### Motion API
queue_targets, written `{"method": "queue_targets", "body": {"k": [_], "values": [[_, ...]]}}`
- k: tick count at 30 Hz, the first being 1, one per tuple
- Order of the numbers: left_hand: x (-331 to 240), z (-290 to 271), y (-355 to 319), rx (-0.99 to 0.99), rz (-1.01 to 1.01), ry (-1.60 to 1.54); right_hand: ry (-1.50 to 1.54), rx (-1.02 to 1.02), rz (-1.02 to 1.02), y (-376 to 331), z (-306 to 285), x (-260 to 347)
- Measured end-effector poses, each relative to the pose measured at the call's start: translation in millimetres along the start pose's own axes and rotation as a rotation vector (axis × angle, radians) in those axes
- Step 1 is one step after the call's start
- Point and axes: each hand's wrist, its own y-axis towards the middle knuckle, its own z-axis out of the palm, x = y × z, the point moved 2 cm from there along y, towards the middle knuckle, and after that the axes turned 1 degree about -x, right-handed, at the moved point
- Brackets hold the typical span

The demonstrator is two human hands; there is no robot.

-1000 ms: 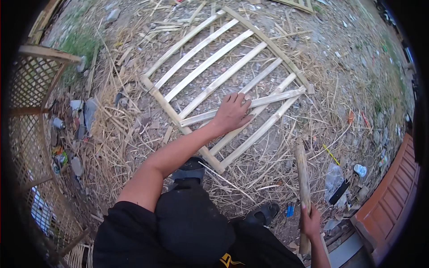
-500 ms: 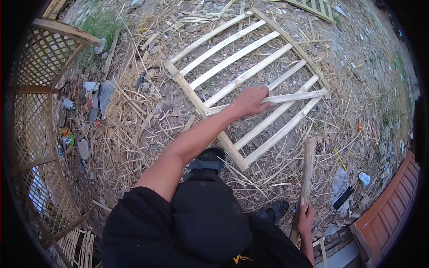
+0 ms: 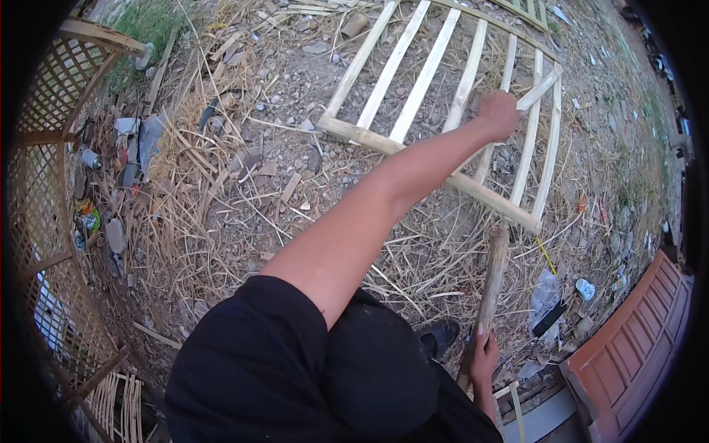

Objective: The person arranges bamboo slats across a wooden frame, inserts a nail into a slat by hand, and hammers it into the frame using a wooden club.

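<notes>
A ladder-like panel of pale bamboo slats between two thicker rails lies tilted in front of me at the far right. My left hand reaches out and is closed around a diagonal slat that crosses the other slats. The far end of this slat meets the panel's far right corner. My forearm hides part of the near rail. Low at the right, my right hand grips the lower part of a thick, weathered wooden pole. The pole's upper end points toward the near rail.
Dry straw and wood scraps litter the stony ground. A wooden lattice stands at the left. At the right lie a reddish-brown panelled board, a clear plastic bag and a white cup. Another slatted panel is at the back.
My left hand has moved farther away and to the right, still on the diagonal slat. The panel has turned and shifted away to the right. The pole stays in my right hand.
</notes>
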Motion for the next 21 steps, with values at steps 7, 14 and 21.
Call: {"method": "queue_targets", "body": {"k": [7, 14, 21], "values": [[75.3, -51.8, -46.9, 0.085, 0.174, -0.404, 0.032, -0.005, 0.127, -14.1, 1.3, -23.2], [169.3, -187.6, -229.9, -0.092, -0.444, -0.384, -0.106, -0.005, -0.101, -8.2, 3.6, 0.2], [137.9, -175.3, -360.3, -0.138, -0.476, -0.200, -0.116, 0.001, -0.110, 9.0, 0.6, 6.3]]}}
